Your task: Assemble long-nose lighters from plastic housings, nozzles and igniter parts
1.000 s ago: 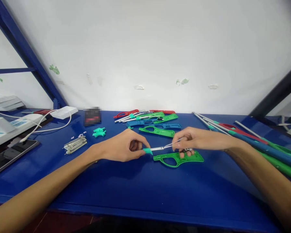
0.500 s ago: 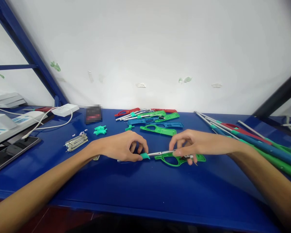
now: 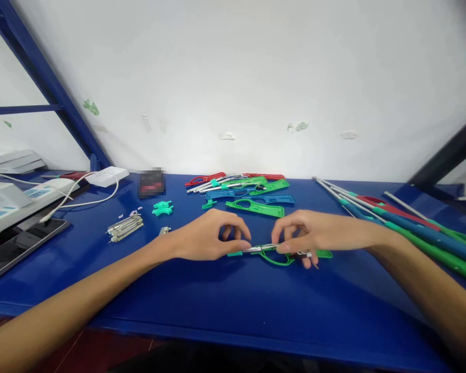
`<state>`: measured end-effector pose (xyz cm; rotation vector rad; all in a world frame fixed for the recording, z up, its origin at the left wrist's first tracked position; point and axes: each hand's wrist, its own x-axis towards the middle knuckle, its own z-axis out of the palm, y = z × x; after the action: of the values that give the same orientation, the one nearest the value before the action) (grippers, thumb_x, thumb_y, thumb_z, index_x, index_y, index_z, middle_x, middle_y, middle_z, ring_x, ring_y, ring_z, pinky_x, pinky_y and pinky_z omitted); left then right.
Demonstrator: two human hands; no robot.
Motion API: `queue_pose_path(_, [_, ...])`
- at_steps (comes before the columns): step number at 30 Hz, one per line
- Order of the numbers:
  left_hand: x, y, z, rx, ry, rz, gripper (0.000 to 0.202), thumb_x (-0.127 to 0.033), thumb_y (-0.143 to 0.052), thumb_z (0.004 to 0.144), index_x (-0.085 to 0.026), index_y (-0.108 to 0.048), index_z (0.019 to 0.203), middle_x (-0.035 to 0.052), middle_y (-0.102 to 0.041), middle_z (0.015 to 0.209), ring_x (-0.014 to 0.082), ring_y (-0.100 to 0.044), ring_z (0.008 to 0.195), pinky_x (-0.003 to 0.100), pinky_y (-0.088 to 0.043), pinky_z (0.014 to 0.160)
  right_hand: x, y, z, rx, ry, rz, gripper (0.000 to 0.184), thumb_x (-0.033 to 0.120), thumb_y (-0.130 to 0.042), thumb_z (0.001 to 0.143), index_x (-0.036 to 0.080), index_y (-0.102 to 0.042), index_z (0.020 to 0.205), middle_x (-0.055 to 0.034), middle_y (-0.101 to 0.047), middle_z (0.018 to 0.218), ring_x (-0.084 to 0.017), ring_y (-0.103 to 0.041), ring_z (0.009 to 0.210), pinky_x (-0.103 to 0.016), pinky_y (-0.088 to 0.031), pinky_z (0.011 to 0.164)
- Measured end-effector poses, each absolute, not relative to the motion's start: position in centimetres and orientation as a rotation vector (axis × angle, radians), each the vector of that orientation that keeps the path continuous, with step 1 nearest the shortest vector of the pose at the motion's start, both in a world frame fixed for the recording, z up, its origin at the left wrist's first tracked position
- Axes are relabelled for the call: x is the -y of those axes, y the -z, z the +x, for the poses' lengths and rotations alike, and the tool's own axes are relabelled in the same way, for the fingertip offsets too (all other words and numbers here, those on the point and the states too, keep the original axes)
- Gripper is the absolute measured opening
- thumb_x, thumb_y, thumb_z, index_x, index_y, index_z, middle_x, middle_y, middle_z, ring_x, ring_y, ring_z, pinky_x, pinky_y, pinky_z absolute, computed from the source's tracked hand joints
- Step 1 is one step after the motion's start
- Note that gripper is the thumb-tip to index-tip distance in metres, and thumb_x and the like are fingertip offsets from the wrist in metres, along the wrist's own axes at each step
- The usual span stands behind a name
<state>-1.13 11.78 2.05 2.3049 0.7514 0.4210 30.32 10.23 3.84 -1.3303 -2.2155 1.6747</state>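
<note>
My left hand (image 3: 204,235) is closed, thumb and fingertips pinching a thin metal lighter tube (image 3: 256,249) from its left side. A small teal plastic piece (image 3: 234,254) shows just under that thumb. My right hand (image 3: 316,230) pinches the same tube farther right, and a bit of white wire (image 3: 305,254) shows by its lower fingers. Beneath the tube lies a green lighter handle half (image 3: 278,262), its trigger loop toward me and much of the rest covered by my right hand.
Red, green and blue handle halves (image 3: 256,207) lie behind my hands with metal tubes. Teal pieces (image 3: 162,208) and silver cylindrical parts (image 3: 126,227) sit left. Long lighters (image 3: 411,226) lie right. A phone (image 3: 27,248), power strip and white cable (image 3: 116,191) occupy the far left.
My left hand has slid right along the tube, closer to my right hand. The teal piece now sits under the left thumb. My right hand has stayed nearly still.
</note>
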Motion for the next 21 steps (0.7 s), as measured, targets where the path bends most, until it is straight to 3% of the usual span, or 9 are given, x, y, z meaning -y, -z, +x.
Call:
queue_pose_path(3, [-11.5,-1.0,-0.6,-0.728,-0.453,2.3,0.023,-0.042,-0.084,0.103,-0.02,-0.089,0.11,0.0032,-0.078,0.092,0.0142,-0.062,0.075,0.026,-0.047,0.068,-10.2,-3.9,30.3,2.196,-1.685,-1.343,0.057,0.068,-0.097,0.09,0.022,-0.079,0.119,-0.0006,-0.076,0.089,-0.024,-0.086,0.081,-0.03,-0.068,0.067])
queue_pose_path(14, [-11.6,-0.6,-0.9,-0.713,-0.456,2.321,0.017,-0.028,-0.087,0.101,-0.019,-0.087,0.115,-0.0008,-0.075,0.087,0.0121,-0.061,0.071,0.025,-0.048,0.067,-10.2,-4.6,31.1,2.192,-1.631,-1.372,0.066,0.076,-0.095,0.087,0.026,-0.08,0.127,-0.0068,-0.086,0.106,-0.025,-0.084,0.086,-0.034,-0.067,0.073])
queue_pose_path(21, [-11.5,-0.6,-1.0,-0.624,-0.524,2.445,0.012,-0.022,-0.084,0.103,-0.018,-0.086,0.115,0.002,-0.079,0.096,0.0127,-0.064,0.076,0.023,-0.049,0.067,-10.3,-4.5,31.5,2.214,-1.607,-1.435,0.073,0.077,-0.098,0.083,0.024,-0.078,0.13,-0.0036,-0.083,0.089,-0.022,-0.08,0.079,-0.033,-0.064,0.07])
